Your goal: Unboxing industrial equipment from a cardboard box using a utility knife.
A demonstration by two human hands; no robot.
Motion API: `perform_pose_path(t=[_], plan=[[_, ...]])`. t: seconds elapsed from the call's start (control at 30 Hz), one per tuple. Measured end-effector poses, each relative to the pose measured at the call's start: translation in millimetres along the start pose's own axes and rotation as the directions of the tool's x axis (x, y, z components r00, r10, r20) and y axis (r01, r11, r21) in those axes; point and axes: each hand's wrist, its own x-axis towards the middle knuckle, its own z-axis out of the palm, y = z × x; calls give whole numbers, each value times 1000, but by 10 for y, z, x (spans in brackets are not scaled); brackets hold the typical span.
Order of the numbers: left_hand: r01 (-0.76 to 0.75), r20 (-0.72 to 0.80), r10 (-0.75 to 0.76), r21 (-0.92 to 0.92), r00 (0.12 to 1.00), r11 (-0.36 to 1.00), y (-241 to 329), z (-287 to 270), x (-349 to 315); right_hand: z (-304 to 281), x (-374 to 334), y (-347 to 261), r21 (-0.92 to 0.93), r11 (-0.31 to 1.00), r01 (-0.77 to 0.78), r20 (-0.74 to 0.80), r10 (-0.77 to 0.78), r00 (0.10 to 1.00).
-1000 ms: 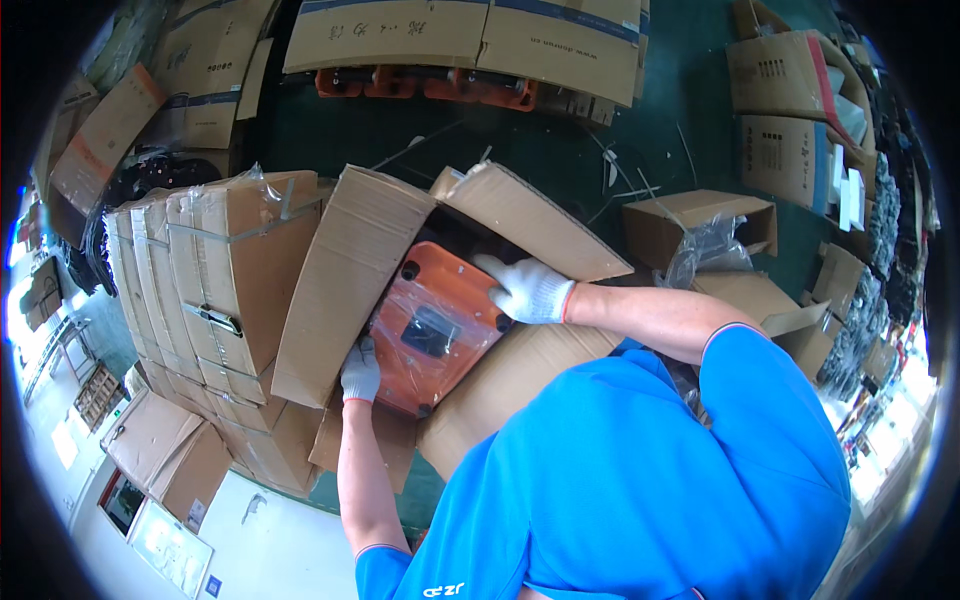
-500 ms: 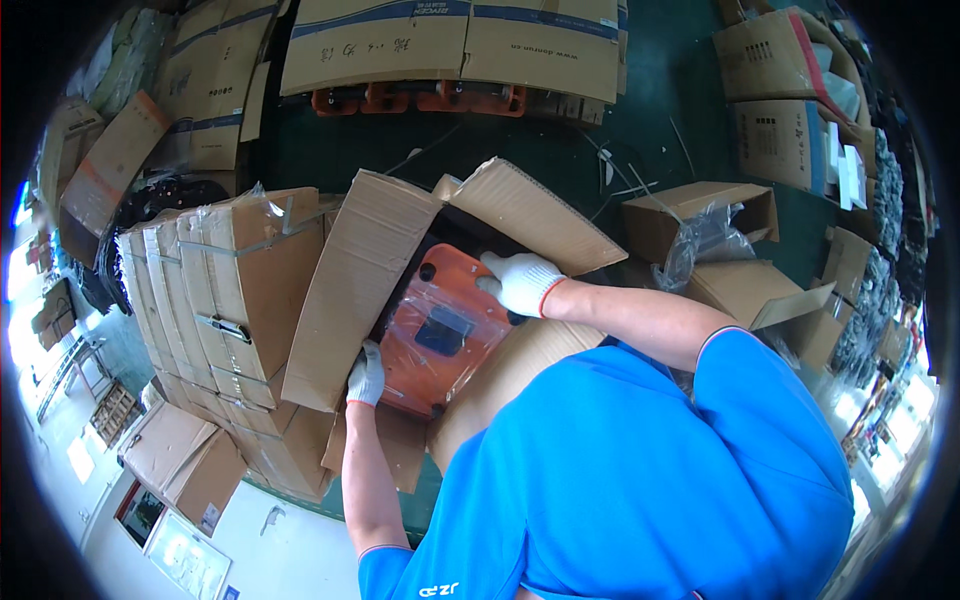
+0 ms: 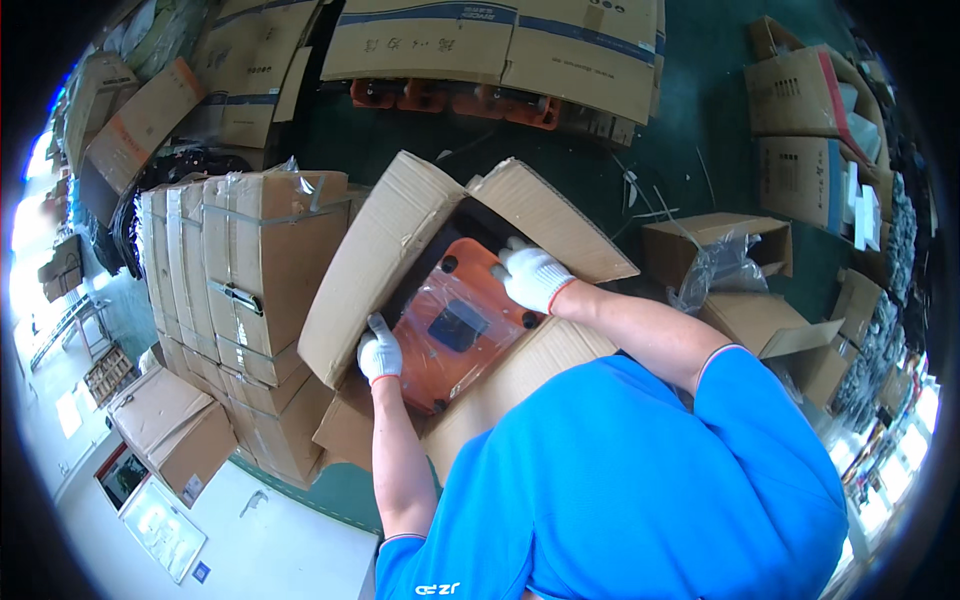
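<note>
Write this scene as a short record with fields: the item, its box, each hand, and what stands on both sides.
Item: orange panel, dark rectangle in its middle, clear film over it
Container: open cardboard box
Left hand: white-gloved, at the panel's left edge; grip unclear
Right hand: white-gloved, at the panel's upper right edge; grip unclear
At left: strapped cartons, a small tool on them
At right: another open box with clear plastic at its opening

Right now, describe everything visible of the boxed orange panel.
The orange panel looks plastic, with black round fittings at three visible corners and a dark rectangle midway. Clear film covers much of it. It lies diagonally in the open carton; the right hand and left hand are at opposite edges, contact unclear.
</note>
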Motion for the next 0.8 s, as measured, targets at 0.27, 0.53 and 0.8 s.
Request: perform_pose_path(t=[0.27, 0.53, 0.8], plan=[[-9, 117, 2, 58, 993, 998, -84, 214, -152, -236, -233, 23, -18, 1000, 23, 121, -20, 992], [-299, 161, 323, -156, 933, 942, -676, 411, -70, -307, -468, -507, 7, 991, 136, 163, -135, 977], [-238, -126, 216, -199, 968, 951, -586, 523, -292, -461, -630, -562, -38, 964, 262, 29, -261, 965]])
